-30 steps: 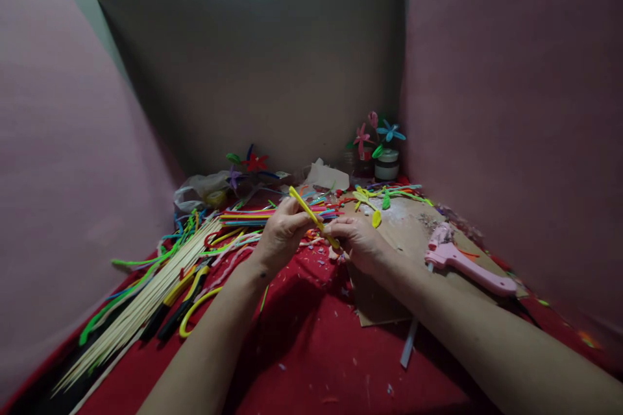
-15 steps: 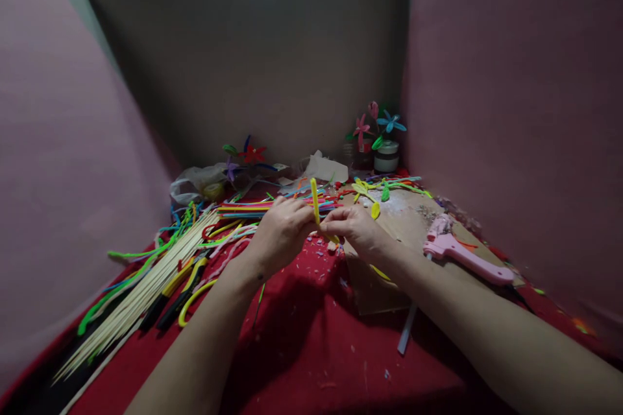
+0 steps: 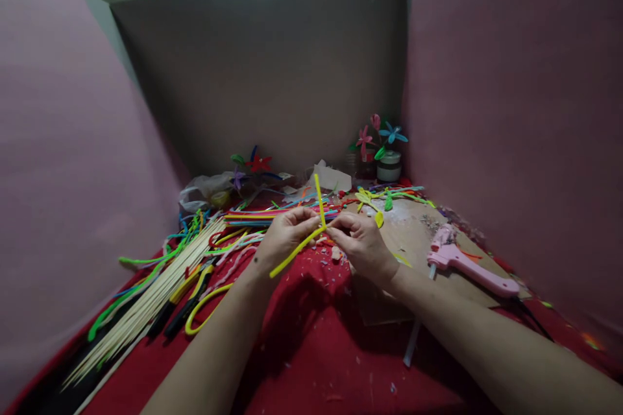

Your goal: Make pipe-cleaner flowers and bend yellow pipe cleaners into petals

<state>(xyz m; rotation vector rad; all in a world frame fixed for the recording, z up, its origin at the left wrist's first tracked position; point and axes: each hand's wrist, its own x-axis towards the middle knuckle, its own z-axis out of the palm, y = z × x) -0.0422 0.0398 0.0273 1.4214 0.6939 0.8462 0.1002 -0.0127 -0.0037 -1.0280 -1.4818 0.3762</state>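
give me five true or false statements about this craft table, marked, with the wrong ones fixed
1. The left hand and right hand hold yellow pipe cleaner. True.
2. The glue gun is green. False: the glue gun is pink.
3. A blue flower shows above the pale jar. True.
4. The wooden sticks lie right of the glue gun. False: the wooden sticks lie left of it.
5. The cloth is red. True.

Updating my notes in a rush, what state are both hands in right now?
Left hand: closed, pinching the bent, fuzzy yellow pipe cleaner.
Right hand: closed, pinching the same pipe cleaner near its bend.
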